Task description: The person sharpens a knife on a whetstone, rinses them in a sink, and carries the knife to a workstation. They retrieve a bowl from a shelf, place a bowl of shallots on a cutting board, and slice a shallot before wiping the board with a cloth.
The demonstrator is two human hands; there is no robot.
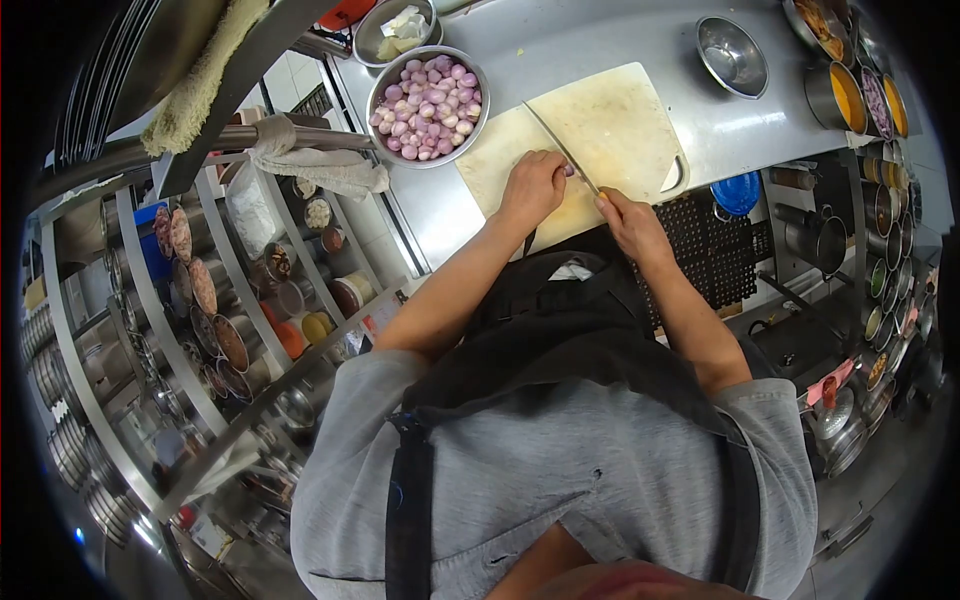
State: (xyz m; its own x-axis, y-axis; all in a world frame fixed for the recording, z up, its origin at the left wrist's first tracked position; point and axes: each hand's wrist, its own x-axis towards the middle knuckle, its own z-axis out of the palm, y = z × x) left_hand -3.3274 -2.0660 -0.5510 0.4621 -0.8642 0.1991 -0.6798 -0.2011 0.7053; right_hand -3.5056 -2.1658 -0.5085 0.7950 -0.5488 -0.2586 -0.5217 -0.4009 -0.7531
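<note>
My right hand (636, 226) is closed round the handle of a kitchen knife (556, 142), whose long blade points away from me over a white cutting board (612, 105). My left hand (536, 187) has its fingers bent together on the board, just left of the blade. At its fingertips a small purple shallot (569, 170) shows, held against the board beside the knife. Most of that shallot is hidden by the fingers. Left of the board stands a steel bowl (482, 118) heaped with peeled shallots (428, 108).
A metal bowl (733, 58) stands on the steel counter (570, 30) right of the board. Pots, one with orange contents (848, 97), crowd the far right. A smaller bowl (375, 42) sits behind the shallots. A cloth (310, 165) hangs on a rail at left, above shelves.
</note>
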